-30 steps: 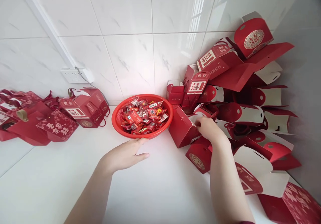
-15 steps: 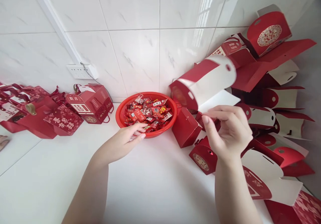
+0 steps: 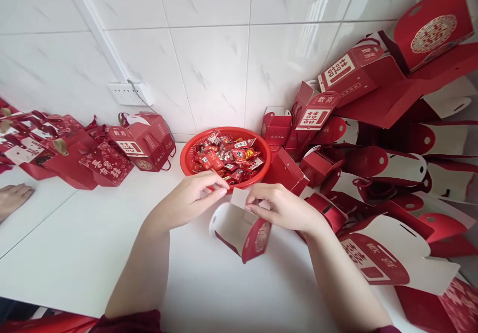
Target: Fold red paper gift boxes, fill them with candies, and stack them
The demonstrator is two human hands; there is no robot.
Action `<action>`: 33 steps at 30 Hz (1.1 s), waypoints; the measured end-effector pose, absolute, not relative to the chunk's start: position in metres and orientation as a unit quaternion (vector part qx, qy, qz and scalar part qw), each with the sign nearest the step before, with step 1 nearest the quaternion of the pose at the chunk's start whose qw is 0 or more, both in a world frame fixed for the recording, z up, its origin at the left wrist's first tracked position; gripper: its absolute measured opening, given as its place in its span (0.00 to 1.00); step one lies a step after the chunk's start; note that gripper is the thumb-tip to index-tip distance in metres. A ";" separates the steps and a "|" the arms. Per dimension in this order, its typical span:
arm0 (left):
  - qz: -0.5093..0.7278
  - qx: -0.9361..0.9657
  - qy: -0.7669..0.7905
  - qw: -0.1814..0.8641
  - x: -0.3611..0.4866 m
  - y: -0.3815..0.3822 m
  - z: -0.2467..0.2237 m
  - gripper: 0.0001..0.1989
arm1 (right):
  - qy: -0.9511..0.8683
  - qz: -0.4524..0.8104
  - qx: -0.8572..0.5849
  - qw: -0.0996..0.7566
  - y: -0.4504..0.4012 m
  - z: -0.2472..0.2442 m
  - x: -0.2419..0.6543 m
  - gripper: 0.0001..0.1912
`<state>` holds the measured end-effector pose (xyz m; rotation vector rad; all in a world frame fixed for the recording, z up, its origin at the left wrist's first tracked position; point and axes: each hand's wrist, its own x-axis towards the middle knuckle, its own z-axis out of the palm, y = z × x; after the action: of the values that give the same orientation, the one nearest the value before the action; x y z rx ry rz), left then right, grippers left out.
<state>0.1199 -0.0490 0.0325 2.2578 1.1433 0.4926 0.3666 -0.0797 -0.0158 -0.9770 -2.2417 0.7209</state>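
Observation:
An unfolded red and white paper gift box [image 3: 233, 228] stands on the table in front of me, its flaps spread and its pale inside showing. My right hand [image 3: 280, 204] pinches a white flap at its far side. Just left of the box is my left hand [image 3: 199, 193], thumb and fingers slightly apart, with nothing visible in it. Beyond both hands sits a red plastic basket [image 3: 185, 155] filled with wrapped candies [image 3: 227, 156]. The left fingertips hover at the basket's near rim; whether they touch it I cannot tell.
Many red gift boxes [image 3: 373, 164] are piled on the right, some open. Closed boxes [image 3: 140, 141] and bags [image 3: 106, 166] stand on the left. Another person's hand [image 3: 15, 198] rests at the left edge. Behind is a tiled wall with a socket strip [image 3: 129, 94].
My right hand has brought the paper gift box from the right-hand pile down to the table before the basket. My left hand stays near the basket rim. The view has shifted slightly.

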 end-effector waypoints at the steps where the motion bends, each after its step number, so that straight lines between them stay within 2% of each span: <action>1: 0.161 0.854 0.409 0.279 0.121 -0.048 0.031 0.17 | -0.839 0.275 -0.375 0.283 -0.079 -0.020 0.366 0.07; 7: 0.113 0.875 0.411 0.230 0.128 -0.041 0.004 0.24 | -0.833 0.270 -0.441 0.197 -0.087 -0.033 0.372 0.10; 10: 0.139 0.886 0.417 0.150 0.134 -0.051 -0.009 0.22 | -0.835 0.248 -0.455 0.183 -0.095 -0.031 0.375 0.11; 13: 0.178 0.892 0.408 0.075 0.141 -0.066 -0.017 0.15 | -0.826 0.215 -0.486 0.187 -0.099 -0.023 0.370 0.10; 17: 0.162 0.923 0.326 0.125 0.144 -0.075 -0.031 0.09 | -0.835 0.188 -0.481 0.190 -0.092 -0.008 0.344 0.10; 20: 0.138 0.935 0.302 0.126 0.142 -0.074 -0.042 0.10 | -0.838 0.149 -0.522 0.054 -0.081 -0.004 0.323 0.10; 22: 0.133 0.935 0.310 0.112 0.138 -0.075 -0.046 0.10 | -0.822 0.132 -0.554 0.003 -0.076 -0.009 0.315 0.10; 28: 0.177 0.907 0.372 0.090 0.115 -0.092 -0.042 0.15 | -0.778 0.128 -0.612 -0.068 -0.071 -0.034 0.318 0.17; 33: 0.167 0.871 0.435 0.159 0.107 -0.098 -0.043 0.21 | -0.766 0.135 -0.621 -0.098 -0.072 -0.042 0.333 0.19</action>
<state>0.1067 -0.0983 -0.0425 2.4878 1.2424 0.4765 0.3335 -0.0724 -0.0420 -2.0819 -2.5696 0.4540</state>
